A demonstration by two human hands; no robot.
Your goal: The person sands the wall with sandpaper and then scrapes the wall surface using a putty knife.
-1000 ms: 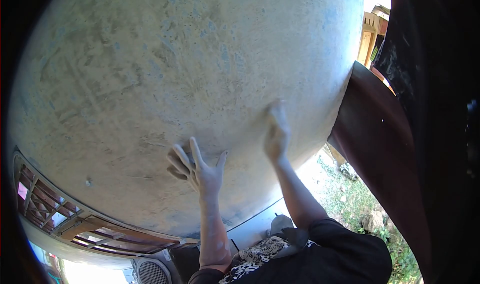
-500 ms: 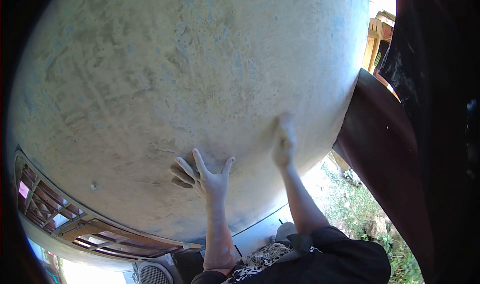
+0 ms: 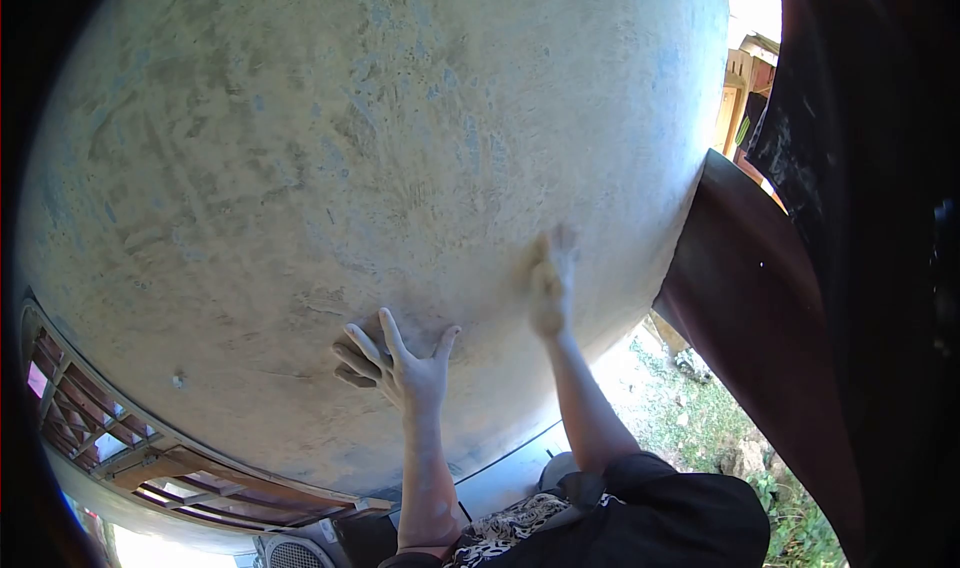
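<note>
A large plastered wall (image 3: 300,188) fills most of the view, its pale grey surface patchy with blue and brown marks. My left hand (image 3: 408,370) rests against the lower part of the wall, fingers spread wide, with nothing in it. Pale dust coats that hand and forearm. To its right, my right hand (image 3: 550,288) is up against the wall, smeared by motion. Its fingers look curled in toward the surface; whatever lies under them is hidden.
At lower left is a wooden-framed opening with bars (image 3: 180,478), and below it a speaker-like box with a round grille (image 3: 292,553). A dark reddish-brown sheet (image 3: 760,298) hangs on the right. Grass and stones (image 3: 745,458) show beneath it.
The view has shifted slightly, so the wall and both hands sit a little lower and further left. My left hand stays in place on the wall; my right hand remains blurred.
</note>
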